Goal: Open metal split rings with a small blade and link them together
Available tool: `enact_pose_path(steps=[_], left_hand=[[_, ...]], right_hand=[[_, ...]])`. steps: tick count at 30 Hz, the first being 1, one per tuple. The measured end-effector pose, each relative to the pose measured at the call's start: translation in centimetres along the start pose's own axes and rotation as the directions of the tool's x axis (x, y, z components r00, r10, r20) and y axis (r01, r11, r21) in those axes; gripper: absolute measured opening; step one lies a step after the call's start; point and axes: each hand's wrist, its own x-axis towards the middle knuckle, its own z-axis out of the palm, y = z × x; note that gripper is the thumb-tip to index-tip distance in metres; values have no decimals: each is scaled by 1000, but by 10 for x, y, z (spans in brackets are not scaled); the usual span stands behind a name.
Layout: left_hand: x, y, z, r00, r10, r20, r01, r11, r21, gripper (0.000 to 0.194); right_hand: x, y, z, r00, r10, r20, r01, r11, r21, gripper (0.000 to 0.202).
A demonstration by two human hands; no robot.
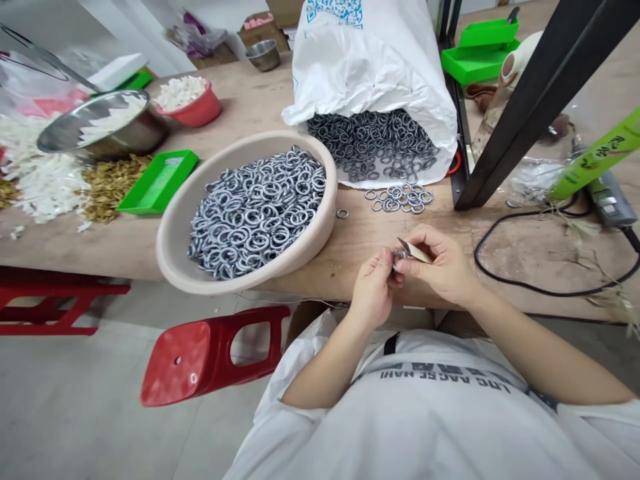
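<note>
Above the table's front edge, my left hand (373,288) pinches a small grey ring (396,256) between thumb and fingers. My right hand (444,261) is closed around a small knife (416,251), its dark pointed blade sticking out beside the ring. The right thumb reaches to the ring, and whether the blade touches it I cannot tell. Just beyond my hands lies a loose pile of grey rings (400,199), with a single ring (343,214) apart on its left. A large pale basin (167,250) heaped with similar rings stands left of my hands.
Behind the pile, a white sack (370,73) lies open, spilling darker rings. A black metal post (530,100) slants up on the right, near a black cable (525,288). At left are a green tray (159,181) and a metal bowl (155,130). A red stool (180,360) stands below.
</note>
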Motion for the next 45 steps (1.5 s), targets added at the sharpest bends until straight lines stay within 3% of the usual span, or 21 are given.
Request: enact_pose_path(steps=[3, 6, 9, 12, 16, 20, 23, 26, 29, 32, 36, 39, 42, 45], left_hand=[[-3, -1, 6, 998, 64, -24, -64, 998, -4, 47], [-4, 0, 7, 991, 126, -48, -125, 992, 27, 48], [-4, 2, 7, 991, 118, -68, -117, 993, 16, 47], [-4, 3, 7, 993, 104, -64, -104, 995, -6, 46], [-5, 1, 6, 993, 110, -35, -110, 994, -1, 44], [-10, -1, 4, 988, 140, 60, -144, 987, 67, 45], [-14, 1, 2, 975, 169, 147, -183, 979, 87, 47], [-12, 7, -5, 983, 149, 105, -152, 988, 14, 40], [-10, 16, -19, 993, 102, 52, -99, 993, -63, 31], [-10, 24, -37, 998, 49, 40, -43, 990, -132, 29], [-11, 31, -52, 998, -60, -16, 56, 977, -207, 37], [-9, 30, -56, 993, -82, -87, 65, 980, -189, 44], [-4, 29, -59, 996, -42, -80, 33, 993, -113, 40], [4, 27, -59, 999, -24, -45, 22, 999, -49, 32]], right_hand=[[-2, 5, 5, 998, 49, -50, -45, 996, 72, 33], [-5, -2, -2, 994, -64, -91, 44, 976, -212, 35], [-15, -11, -9, 973, -219, 71, 222, 819, -529, 29], [-24, -14, -9, 955, -246, 163, 292, 700, -651, 27], [-29, -13, -7, 958, -230, 168, 282, 671, -686, 30], [-20, -3, -14, 980, -149, 131, 199, 716, -669, 36], [-3, 11, -23, 1000, -25, 18, 31, 756, -654, 44], [26, 17, -24, 998, -58, -22, 29, 751, -659, 49], [66, 17, -9, 989, -129, 66, 126, 540, -832, 42], [107, 25, 17, 964, -43, 261, 263, 272, -926, 36], [146, 42, 44, 923, 83, 376, 367, 108, -924, 42], [151, 49, 46, 909, 84, 408, 402, 73, -913, 38], [135, 47, 31, 910, 60, 410, 405, 81, -911, 35], [105, 33, 7, 953, 15, 304, 293, 223, -930, 25]])
